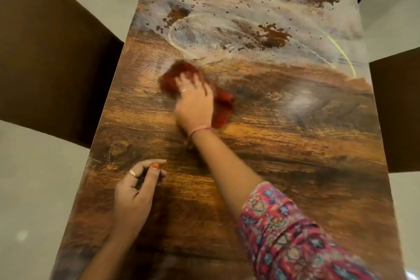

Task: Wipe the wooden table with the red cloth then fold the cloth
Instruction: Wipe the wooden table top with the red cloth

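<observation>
Mid-counter, slightly left of centre: right hand, arm stretched forward across the long wood-grain counter, palm down, fingers blurred but curled into the crumpled red cloth, which it grasps and presses flat to the surface. Ring on one finger; pink thread band at the wrist; patterned pink sleeve pushed to the forearm.

Near left edge: left hand, grip released and holding nothing, fingers loosely bent, fingertips touching the counter; ring on one finger, orange-painted thumbnail.

Far half of counter: whitish smear with brown crumbly spill patches and a thin yellow curved line, lying just beyond the cloth.

Both long edges: dark brown chair backs, left one against the edge; pale floor between them.
</observation>
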Action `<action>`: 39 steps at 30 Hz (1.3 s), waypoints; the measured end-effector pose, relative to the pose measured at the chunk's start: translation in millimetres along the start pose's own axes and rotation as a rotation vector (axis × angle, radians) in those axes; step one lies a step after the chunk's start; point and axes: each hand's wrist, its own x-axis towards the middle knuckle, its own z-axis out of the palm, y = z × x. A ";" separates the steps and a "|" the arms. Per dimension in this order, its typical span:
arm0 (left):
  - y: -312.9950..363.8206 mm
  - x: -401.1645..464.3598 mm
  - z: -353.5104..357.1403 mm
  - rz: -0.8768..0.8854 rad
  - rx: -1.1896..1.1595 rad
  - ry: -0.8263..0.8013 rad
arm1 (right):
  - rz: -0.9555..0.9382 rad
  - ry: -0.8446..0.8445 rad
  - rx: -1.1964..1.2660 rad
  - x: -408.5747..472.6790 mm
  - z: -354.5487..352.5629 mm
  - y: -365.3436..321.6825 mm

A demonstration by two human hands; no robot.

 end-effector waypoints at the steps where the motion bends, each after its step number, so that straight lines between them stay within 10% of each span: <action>1: 1.0 2.1 -2.5 0.003 -0.002 -0.007 | -0.161 -0.046 0.033 -13.3 18.7 -14.2; 7: 8.0 6.2 -19.3 0.021 -0.021 -0.012 | -0.755 -0.293 -0.073 -35.5 23.7 18.5; 15: -5.7 -14.6 -45.8 0.001 -0.008 -0.011 | 0.633 0.143 0.079 50.1 -61.6 182.8; 29: 6.5 -19.0 -69.7 0.019 -0.020 -0.174 | -0.246 -0.259 0.050 -274.4 -18.8 117.2; 39: 7.4 -37.8 -110.8 0.063 -0.002 -0.226 | 0.548 0.089 0.120 -159.9 -41.8 133.9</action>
